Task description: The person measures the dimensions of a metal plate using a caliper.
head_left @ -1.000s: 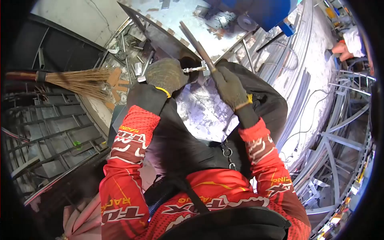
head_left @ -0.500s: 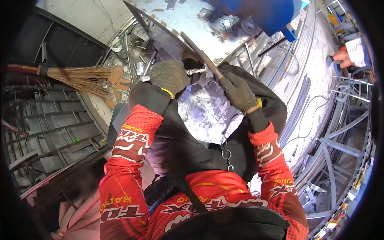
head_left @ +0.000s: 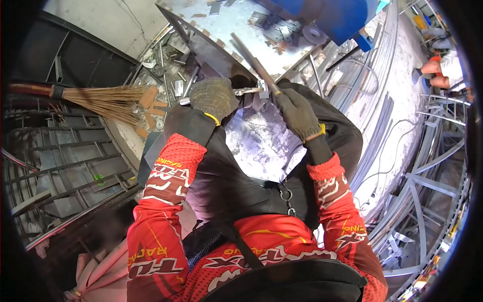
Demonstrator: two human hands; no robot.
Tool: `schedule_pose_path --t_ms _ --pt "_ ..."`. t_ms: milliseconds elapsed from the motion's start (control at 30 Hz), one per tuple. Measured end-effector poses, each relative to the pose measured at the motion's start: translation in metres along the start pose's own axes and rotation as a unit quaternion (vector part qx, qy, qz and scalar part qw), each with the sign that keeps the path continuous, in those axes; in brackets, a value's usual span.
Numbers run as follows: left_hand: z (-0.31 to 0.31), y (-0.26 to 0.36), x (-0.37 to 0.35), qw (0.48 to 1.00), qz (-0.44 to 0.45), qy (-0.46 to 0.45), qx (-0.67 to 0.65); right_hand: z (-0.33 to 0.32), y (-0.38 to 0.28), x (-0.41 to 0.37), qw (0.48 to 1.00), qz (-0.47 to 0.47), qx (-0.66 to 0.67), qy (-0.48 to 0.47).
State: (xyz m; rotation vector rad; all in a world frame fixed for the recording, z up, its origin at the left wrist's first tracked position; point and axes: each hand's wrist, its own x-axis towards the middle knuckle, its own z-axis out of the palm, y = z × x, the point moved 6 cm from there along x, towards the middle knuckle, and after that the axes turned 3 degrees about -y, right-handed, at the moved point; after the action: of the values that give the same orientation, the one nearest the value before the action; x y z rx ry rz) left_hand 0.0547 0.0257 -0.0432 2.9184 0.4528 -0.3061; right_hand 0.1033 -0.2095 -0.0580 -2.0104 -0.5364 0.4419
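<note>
Our left hand (head_left: 215, 99) clamped round silver pliers (head_left: 246, 91); our right hand (head_left: 298, 113), apart, wrapped round long bar (head_left: 255, 65) slanting far left. Broom (head_left: 100, 98) at left.

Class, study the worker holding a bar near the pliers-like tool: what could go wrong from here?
1. The long bar in the right hand runs close to the pliers-like tool; a slip might strike the left hand.
2. The small metal piece at the tool's tip might work loose.
3. Dark trousers flank the work, so anything dropped could hit a leg.
</note>
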Motion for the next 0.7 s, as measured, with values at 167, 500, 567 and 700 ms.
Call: schedule_pose_path --t_ms 167,500,567,700 --pt "-0.001 -0.002 0.009 1.0 -0.006 -0.022 0.002 -0.03 0.018 -0.064 0.976 0.178 0.114 0.052" --pt "0.006 -0.005 0.001 1.0 -0.008 0.013 0.011 -0.004 0.011 -0.029 0.995 0.092 0.025 -0.042" --pt "0.003 -0.002 0.001 1.0 0.001 0.03 0.007 -0.008 0.0 -0.014 0.993 0.104 0.046 -0.031" --pt "0.003 -0.004 0.0 1.0 0.007 0.021 0.008 -0.023 -0.025 -0.011 0.976 0.145 0.16 -0.002"
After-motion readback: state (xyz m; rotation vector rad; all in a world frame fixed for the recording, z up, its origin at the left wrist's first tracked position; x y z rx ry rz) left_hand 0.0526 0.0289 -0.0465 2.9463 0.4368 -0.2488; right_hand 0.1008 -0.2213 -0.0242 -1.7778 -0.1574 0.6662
